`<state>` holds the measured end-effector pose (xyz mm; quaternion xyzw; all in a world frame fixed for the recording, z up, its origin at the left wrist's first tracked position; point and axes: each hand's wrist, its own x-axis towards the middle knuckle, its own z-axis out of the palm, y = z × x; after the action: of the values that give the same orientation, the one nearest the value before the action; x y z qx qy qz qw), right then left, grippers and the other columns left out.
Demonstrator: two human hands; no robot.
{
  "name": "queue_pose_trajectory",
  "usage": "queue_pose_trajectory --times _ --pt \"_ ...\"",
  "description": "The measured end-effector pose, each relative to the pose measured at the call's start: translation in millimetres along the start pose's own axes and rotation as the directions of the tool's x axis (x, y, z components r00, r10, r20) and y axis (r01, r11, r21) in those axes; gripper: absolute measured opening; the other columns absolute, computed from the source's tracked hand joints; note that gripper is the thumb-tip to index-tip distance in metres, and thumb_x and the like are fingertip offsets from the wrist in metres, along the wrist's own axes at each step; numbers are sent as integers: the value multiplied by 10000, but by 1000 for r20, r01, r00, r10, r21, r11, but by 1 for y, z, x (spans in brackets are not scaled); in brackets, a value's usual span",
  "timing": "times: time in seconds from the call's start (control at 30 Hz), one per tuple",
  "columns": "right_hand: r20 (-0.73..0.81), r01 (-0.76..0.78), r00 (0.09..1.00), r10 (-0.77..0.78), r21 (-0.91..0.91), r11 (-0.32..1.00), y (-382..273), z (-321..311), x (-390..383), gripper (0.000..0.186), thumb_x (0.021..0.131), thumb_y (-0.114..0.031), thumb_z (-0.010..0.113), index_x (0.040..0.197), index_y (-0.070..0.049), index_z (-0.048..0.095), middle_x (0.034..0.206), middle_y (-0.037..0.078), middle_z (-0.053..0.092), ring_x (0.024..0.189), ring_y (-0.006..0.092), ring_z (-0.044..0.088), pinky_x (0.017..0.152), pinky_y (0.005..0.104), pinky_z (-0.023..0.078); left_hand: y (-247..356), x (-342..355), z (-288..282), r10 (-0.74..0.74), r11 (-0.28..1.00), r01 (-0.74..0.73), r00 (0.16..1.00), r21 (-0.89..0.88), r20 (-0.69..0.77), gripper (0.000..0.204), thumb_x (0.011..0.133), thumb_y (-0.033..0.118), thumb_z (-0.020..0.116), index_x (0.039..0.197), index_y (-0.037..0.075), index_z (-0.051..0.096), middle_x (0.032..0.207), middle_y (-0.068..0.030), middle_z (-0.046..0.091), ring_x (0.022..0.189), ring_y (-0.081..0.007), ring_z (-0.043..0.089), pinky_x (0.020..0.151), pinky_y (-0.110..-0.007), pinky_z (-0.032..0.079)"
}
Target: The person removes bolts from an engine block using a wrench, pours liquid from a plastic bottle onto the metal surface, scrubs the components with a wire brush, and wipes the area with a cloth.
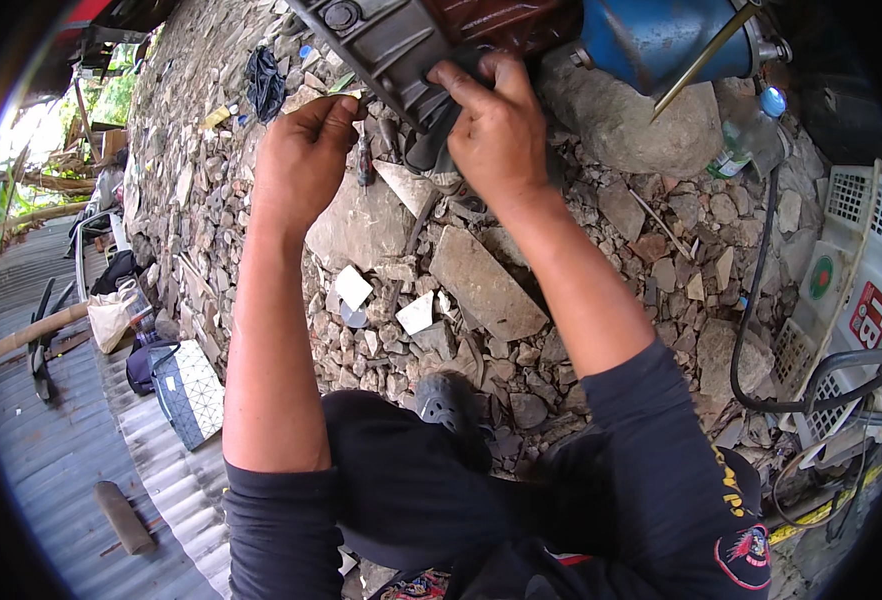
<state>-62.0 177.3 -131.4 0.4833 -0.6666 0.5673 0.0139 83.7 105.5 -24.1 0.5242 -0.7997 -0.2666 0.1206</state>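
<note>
A grey ribbed metal casing (386, 60), like part of an engine, reaches in from the top. My left hand (306, 150) is beside its left edge, thumb and fingers pinched together; anything in the pinch is too small to make out. At the casing's lower right side, my right hand (501, 130) has its fingers curled against a dark part, and their tips are partly hidden. Right of the casing are a glossy brown-red surface (511, 22) and a blue metal cylinder (651, 45). A narrow dark reddish object (365, 160) stands among the stones between my hands.
A large boulder (631, 115) lies under the blue cylinder, with a clear plastic bottle (746, 140) beside it. Rubble and flat stones (486, 285) cover the ground. At right are a white plastic crate (856, 290) and a black hose (751, 330); corrugated metal sheets (71, 460) lie at left.
</note>
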Motion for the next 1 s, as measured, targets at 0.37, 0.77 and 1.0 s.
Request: queue_pose_trajectory --times 0.37,0.77,1.0 --pt "-332 -63 925 183 341 938 6 1 9 319 811 33 553 1069 -86 699 959 147 596 892 307 630 778 366 504 -1 3 1 30 1000 -30 999 3 -20 366 971 352 560 1015 18 701 747 -25 639 711 -103 555 700 -261 448" --pt "-121 -377 738 664 742 554 -25 31 3 122 859 -92 642 881 19 596 772 163 635 720 254 628 685 361 490 -8 6 3 77 996 -73 993 49 -87 339 951 348 577 1003 41 712 718 -98 677 677 -144 632 656 -301 485" --pt "133 -557 805 578 504 660 -26 22 -13 82 798 -90 663 813 -18 627 811 185 657 762 360 651 659 382 493 -1 3 1 68 991 -58 995 124 -74 328 947 340 582 998 44 715 701 -92 670 658 -177 631 652 -320 485"
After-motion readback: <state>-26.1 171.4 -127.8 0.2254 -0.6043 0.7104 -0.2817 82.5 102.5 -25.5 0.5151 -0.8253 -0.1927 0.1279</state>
